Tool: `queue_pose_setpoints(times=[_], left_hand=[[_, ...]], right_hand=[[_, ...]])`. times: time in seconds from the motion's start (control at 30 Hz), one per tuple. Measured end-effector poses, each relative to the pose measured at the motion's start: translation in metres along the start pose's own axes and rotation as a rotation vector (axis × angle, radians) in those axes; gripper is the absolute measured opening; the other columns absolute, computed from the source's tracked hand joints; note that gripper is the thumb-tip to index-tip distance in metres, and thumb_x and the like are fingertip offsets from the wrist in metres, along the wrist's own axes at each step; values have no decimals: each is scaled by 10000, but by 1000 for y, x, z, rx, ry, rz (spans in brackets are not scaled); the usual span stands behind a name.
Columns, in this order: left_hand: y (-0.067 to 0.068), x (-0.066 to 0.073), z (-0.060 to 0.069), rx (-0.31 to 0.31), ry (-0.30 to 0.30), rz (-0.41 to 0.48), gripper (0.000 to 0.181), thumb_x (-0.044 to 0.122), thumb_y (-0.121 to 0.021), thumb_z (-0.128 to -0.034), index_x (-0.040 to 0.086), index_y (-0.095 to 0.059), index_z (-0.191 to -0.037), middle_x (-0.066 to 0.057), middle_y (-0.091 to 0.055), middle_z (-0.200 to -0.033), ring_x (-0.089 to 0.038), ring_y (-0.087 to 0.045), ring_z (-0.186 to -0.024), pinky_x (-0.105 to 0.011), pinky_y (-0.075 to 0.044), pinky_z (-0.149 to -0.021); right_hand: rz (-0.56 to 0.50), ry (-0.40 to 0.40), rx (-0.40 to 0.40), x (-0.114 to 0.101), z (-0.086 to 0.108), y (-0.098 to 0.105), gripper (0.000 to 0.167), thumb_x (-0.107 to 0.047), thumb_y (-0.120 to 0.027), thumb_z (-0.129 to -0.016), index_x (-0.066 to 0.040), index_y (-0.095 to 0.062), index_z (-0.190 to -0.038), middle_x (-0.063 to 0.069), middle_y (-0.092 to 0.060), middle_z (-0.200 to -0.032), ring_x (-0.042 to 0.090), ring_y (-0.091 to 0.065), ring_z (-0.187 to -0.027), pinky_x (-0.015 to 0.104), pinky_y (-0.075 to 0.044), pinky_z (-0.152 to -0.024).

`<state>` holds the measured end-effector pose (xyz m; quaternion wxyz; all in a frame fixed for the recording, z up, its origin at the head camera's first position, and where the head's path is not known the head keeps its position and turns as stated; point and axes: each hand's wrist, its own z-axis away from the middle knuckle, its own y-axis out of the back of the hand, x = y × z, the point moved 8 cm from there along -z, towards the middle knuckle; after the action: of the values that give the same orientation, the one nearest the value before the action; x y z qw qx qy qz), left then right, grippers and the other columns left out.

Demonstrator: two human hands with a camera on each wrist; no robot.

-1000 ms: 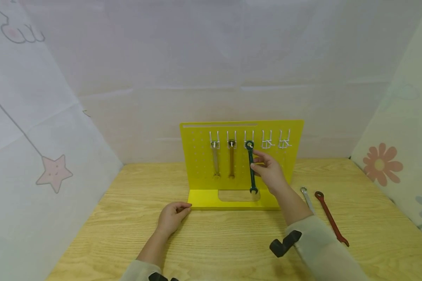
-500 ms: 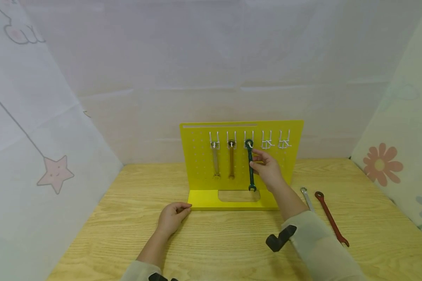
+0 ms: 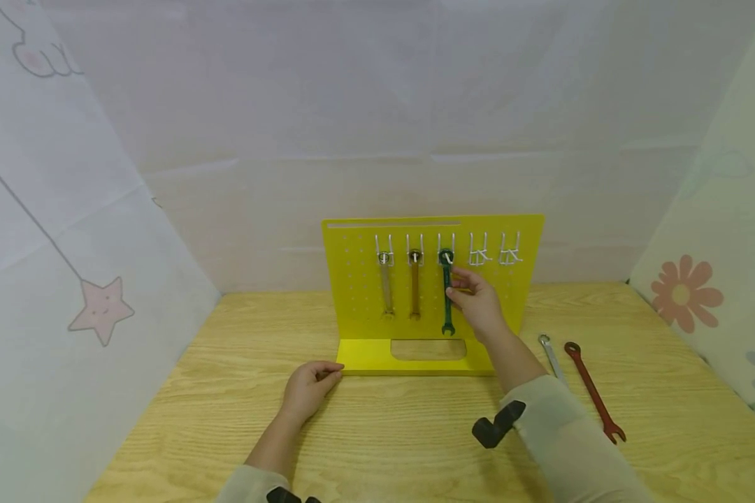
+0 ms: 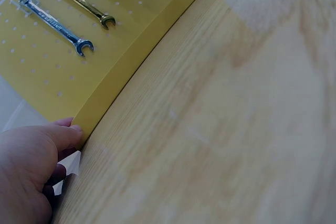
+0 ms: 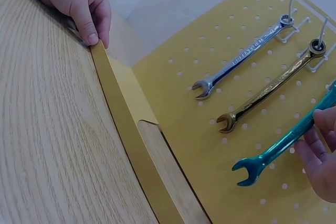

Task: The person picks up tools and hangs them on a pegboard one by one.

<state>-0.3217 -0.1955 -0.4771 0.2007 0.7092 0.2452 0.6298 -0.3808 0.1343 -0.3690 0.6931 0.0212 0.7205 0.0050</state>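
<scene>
In the head view my right hand (image 3: 483, 307) pinches a green combination wrench (image 3: 448, 313) by its shaft. The wrench's ring end is on the third hook from the left, and its jaw end points down, close to the yellow pegboard (image 3: 360, 300). With thumb and fingers, my left hand (image 3: 308, 391) pinches the front left corner of the pegboard's base, as the right wrist view also shows. To the left of the green wrench hang a silver wrench (image 5: 244, 56) and a gold wrench (image 5: 273, 86), each by its ring end.
Two hooks (image 3: 478, 253) on the board's right hold nothing. Right of the board, a silver wrench (image 3: 550, 356) and a red wrench (image 3: 594, 391) lie on the wooden table (image 3: 390, 433); my right sleeve partly hides the silver one. Cloth walls (image 3: 277, 140) surround the table.
The green wrench's lower end has swung left and toward the board, so it hangs straighter. My right forearm has shifted slightly left. My left hand has stayed at the base corner.
</scene>
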Motion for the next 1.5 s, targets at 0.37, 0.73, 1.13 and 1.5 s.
queue_pose_setpoints(times=[0.37,0.73,1.13,1.5], left_hand=[[0,-1,1,8,-23,-4,122,166,-707,-902,143,-778,-999,-22,-730,-1001,-114,-605,-863,-284,-501,-772],[0,-1,-1,3,8,2,129,169,-712,-897,164,-776,-1008,-11,-730,-1048,-129,-614,-920,-319,-501,-826],[-1,-3,-1,3,-14,-22,125,177,-700,-908,168,-775,-1008,-16,-728,-1049,-141,-628,-930,-346,-518,-836],[-2,-5,-2,1,0,-8,131,175,-702,-904,177,-774,-1014,-5,-728,-1053,-138,-625,-933,-353,-513,-846]], right_hand=[[-32,26,-8,0,0,-2,446,3,-547,-978,-8,-467,-1416,154,-518,-1340,198,-522,-1191,190,-491,-962],[-6,32,-20,4,3,5,461,-62,-566,-984,-47,-461,-1433,164,-503,-1414,174,-511,-1228,200,-468,-995],[42,54,-39,16,17,27,495,-147,-583,-991,-59,-441,-1457,168,-498,-1408,-22,-530,-1059,121,-481,-904],[147,68,-39,33,34,57,512,-190,-594,-989,-57,-437,-1458,206,-491,-1417,-68,-554,-1008,111,-490,-879]])
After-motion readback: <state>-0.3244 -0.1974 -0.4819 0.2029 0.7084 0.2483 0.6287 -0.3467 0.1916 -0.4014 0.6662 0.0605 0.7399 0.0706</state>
